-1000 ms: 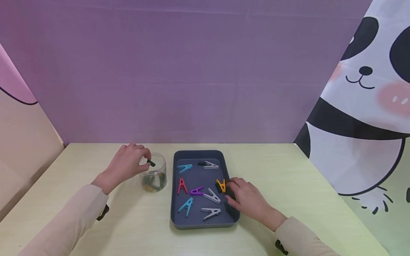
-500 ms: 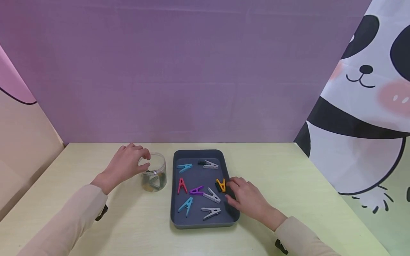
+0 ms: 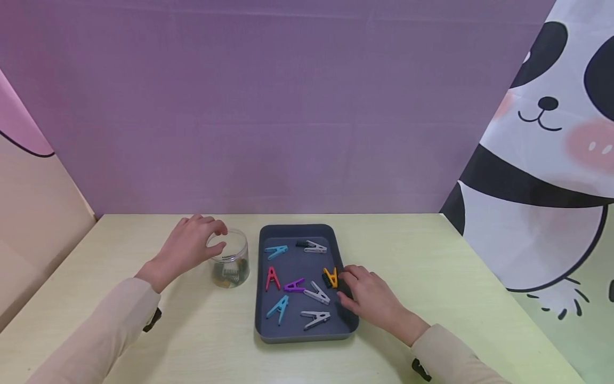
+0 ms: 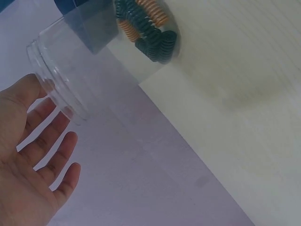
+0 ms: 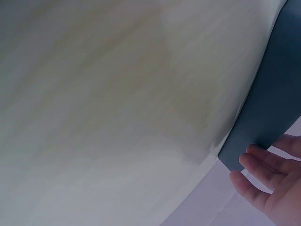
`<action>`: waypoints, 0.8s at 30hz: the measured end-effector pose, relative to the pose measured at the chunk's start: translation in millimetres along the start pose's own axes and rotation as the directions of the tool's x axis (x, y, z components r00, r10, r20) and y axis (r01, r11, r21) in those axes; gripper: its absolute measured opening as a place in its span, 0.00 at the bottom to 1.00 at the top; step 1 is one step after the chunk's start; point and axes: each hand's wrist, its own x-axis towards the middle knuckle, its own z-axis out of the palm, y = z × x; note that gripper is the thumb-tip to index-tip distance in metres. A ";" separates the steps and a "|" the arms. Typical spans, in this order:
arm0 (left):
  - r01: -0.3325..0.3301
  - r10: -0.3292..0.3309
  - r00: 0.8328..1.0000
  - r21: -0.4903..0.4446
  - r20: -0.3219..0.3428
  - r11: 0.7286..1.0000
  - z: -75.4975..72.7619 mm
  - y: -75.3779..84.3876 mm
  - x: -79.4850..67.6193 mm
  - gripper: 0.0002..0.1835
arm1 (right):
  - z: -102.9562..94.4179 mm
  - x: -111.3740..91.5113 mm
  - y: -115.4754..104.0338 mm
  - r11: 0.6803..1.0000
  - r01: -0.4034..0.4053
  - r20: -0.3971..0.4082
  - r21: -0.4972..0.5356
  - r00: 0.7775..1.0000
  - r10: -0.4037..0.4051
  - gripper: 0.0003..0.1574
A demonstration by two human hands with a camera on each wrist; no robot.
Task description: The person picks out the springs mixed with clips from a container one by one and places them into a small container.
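Over the near-left rim of a clear round jar, my left hand stays with thumb and fingers apart and nothing between them. Inside the jar lie several small coil springs, dark green and orange. My right hand rests its relaxed fingers on the right rim of a dark grey tray. In the right wrist view, fingers lie by the tray's outer wall. Closest to that hand in the tray is a yellow clip with a dark coil spring beside it.
Elsewhere in the tray lie a red clip, a purple clip, blue clips and white clips. A dark spring sits by the upper white clip. Jar and tray stand apart on a pale table.
The dark spring pinched in my left hand a second ago has left the fingers and dropped into the jar. The right hand and tray have not visibly moved.
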 end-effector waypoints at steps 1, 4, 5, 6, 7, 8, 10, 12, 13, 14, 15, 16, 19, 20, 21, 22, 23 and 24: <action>0.000 0.000 1.000 -0.004 -0.003 1.000 -0.5 0.7 0.7 0.10 | 0.1 -0.1 0.0 1.000 0.000 -0.001 0.000 1.000 0.000 0.23; -0.003 0.003 1.000 -0.017 -0.014 1.000 -2.2 3.9 3.4 0.11 | 0.3 -0.3 -0.1 1.000 -0.002 -0.001 0.002 1.000 0.002 0.23; -0.005 0.005 1.000 -0.022 -0.018 1.000 -2.7 5.2 4.5 0.12 | 0.3 -0.4 -0.1 1.000 -0.002 0.000 0.002 1.000 0.002 0.23; -0.008 0.007 1.000 -0.025 -0.022 1.000 -3.1 6.6 5.7 0.12 | 0.2 -0.5 -0.2 1.000 -0.003 0.001 0.002 1.000 0.003 0.23; -0.010 0.009 1.000 -0.031 -0.027 0.999 -3.4 8.2 7.1 0.13 | 0.1 -0.5 -0.3 1.000 -0.004 0.002 0.002 1.000 0.004 0.23; -0.011 0.010 0.999 -0.035 -0.030 0.999 -3.6 9.8 8.3 0.13 | 0.1 -0.6 -0.3 1.000 -0.006 0.003 0.003 1.000 0.006 0.23; -0.014 0.013 0.999 -0.049 -0.034 0.999 -3.7 13.1 11.2 0.13 | -0.1 -0.6 -0.4 1.000 -0.009 0.006 0.003 1.000 0.009 0.23; -0.016 0.014 0.999 -0.060 -0.034 0.998 -4.2 17.3 14.3 0.13 | -0.1 -0.6 -0.3 1.000 -0.010 0.007 0.004 1.000 0.010 0.23; -0.018 0.015 0.999 -0.067 -0.034 0.998 -4.6 19.7 15.8 0.13 | -0.1 -0.5 -0.3 1.000 -0.011 0.008 0.003 1.000 0.010 0.23; -0.018 0.016 0.999 -0.072 -0.033 0.997 -4.7 21.9 17.3 0.13 | -0.1 -0.5 -0.3 1.000 -0.011 0.009 0.003 1.000 0.011 0.23; -0.021 0.018 0.999 -0.076 -0.032 0.997 -4.9 24.4 18.9 0.13 | -0.2 -0.5 -0.4 1.000 -0.011 0.010 0.003 1.000 0.011 0.23; -0.023 0.021 0.999 -0.078 -0.033 0.997 -4.8 26.8 20.6 0.13 | -0.3 -0.4 -0.4 1.000 -0.011 0.010 0.002 1.000 0.011 0.23; -0.029 0.026 0.999 -0.088 -0.033 0.996 -4.3 34.6 25.7 0.13 | -0.7 -0.4 -0.6 1.000 -0.009 0.008 0.004 1.000 0.009 0.23; -0.031 0.028 0.999 -0.092 -0.031 0.995 -3.7 37.1 27.5 0.13 | -0.9 -0.5 -0.6 1.000 -0.008 0.006 0.006 1.000 0.008 0.23; -0.031 0.029 0.999 -0.095 -0.029 0.995 -3.0 39.7 29.3 0.13 | -1.1 -0.5 -0.7 1.000 -0.007 0.005 0.007 1.000 0.007 0.23; -0.033 0.030 0.999 -0.098 -0.026 0.995 -2.2 42.4 31.2 0.13 | -1.2 -0.5 -0.7 1.000 -0.007 0.003 0.007 1.000 0.007 0.23; -0.032 0.030 0.999 -0.102 -0.021 0.994 -1.5 45.2 32.9 0.13 | -1.2 -0.5 -0.7 1.000 -0.006 0.002 0.007 1.000 0.006 0.23; -0.032 0.031 0.999 -0.105 -0.015 0.994 -0.3 47.8 34.8 0.13 | -1.2 -0.5 -0.6 1.000 -0.007 0.002 0.007 1.000 0.007 0.23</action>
